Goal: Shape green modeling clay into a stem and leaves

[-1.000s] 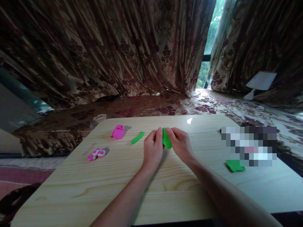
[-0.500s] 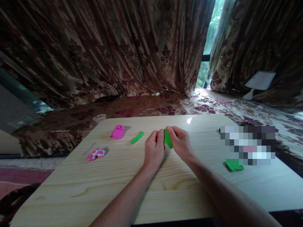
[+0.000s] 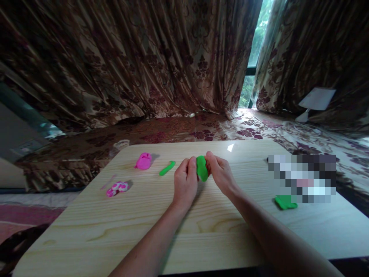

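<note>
Between my two hands is a lumpy piece of bright green modelling clay (image 3: 202, 168), held just above the table. My left hand (image 3: 186, 179) is closed on its left side, thumb on top. The fingers of my right hand (image 3: 220, 171) are bent against its right side, with the thumb raised close to it. To the left of my hands lies a curved green clay roll (image 3: 167, 168). Farther left rest a pink clay shape (image 3: 143, 161) and a pink-and-white clay piece (image 3: 117, 188). A flat green clay piece (image 3: 285, 202) lies at the right.
The light wooden table (image 3: 138, 231) fills the foreground. A thin pinkish stick (image 3: 108, 182) lies near its left edge. A blurred-out patch (image 3: 302, 177) covers something at the right edge. Behind stand a white lamp (image 3: 317, 99) and patterned curtains (image 3: 173, 57).
The green clay between my hands has turned and now shows a broader, rounded face. Both hands have shifted slightly, and my right thumb has lifted from the clay. The other clay pieces lie unmoved.
</note>
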